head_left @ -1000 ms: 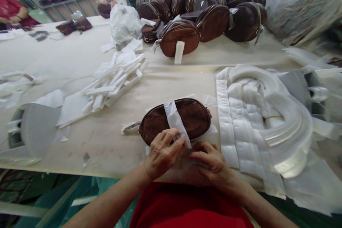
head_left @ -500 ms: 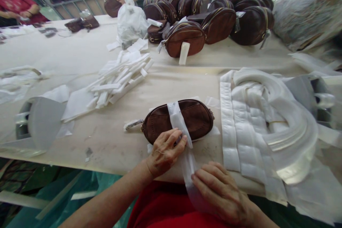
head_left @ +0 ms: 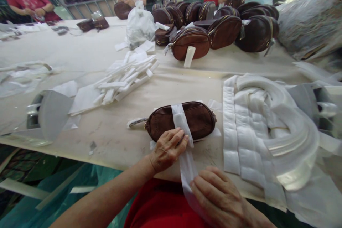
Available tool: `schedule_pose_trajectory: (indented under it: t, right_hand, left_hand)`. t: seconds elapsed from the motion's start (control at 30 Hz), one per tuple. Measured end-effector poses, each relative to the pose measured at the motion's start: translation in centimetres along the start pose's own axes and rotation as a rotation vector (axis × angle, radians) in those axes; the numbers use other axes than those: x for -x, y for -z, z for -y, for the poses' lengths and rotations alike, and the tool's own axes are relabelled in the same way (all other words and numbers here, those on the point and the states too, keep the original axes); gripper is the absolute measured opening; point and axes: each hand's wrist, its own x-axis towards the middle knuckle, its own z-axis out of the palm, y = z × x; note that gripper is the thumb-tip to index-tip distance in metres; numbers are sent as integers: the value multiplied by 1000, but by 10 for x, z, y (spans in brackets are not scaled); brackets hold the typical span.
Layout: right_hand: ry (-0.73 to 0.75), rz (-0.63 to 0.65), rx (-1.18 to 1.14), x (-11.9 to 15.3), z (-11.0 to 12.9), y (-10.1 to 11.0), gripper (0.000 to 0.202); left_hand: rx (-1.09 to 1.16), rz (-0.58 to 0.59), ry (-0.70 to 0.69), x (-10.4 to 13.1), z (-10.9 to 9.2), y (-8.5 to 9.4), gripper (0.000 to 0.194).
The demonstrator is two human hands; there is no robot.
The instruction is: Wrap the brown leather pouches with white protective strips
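In the head view, the brown bag [head_left: 160, 121] lies on the counter [head_left: 125, 142], with a white band [head_left: 179, 115] across it. The left hand [head_left: 168, 148], its grip together on the band, rests at the bag's near edge. The right hand [head_left: 219, 196] has its grip clamped on a white strip [head_left: 187, 171].
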Motion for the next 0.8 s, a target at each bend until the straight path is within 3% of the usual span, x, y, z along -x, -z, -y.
schedule_pose_trajectory:
  t: [0.2, 0.47, 0.63, 0.8]
  right_hand:
    - [0, 9, -14, -9, -4, 12, 30]
    - [18, -45, -47, -33, -35, 28, 25]
    - [-24, -42, -57, -47, -46, 36, 22]
    - [-64, -44, -13, -67, -69, 34, 22]
  left_hand:
    - [10, -14, -4, 0, 0, 1, 19]
    - [63, -17, 32, -1, 1, 3, 17]
    - [87, 43, 30, 3, 4, 5, 22]
    - [148, 42, 33, 9, 4, 1, 27]
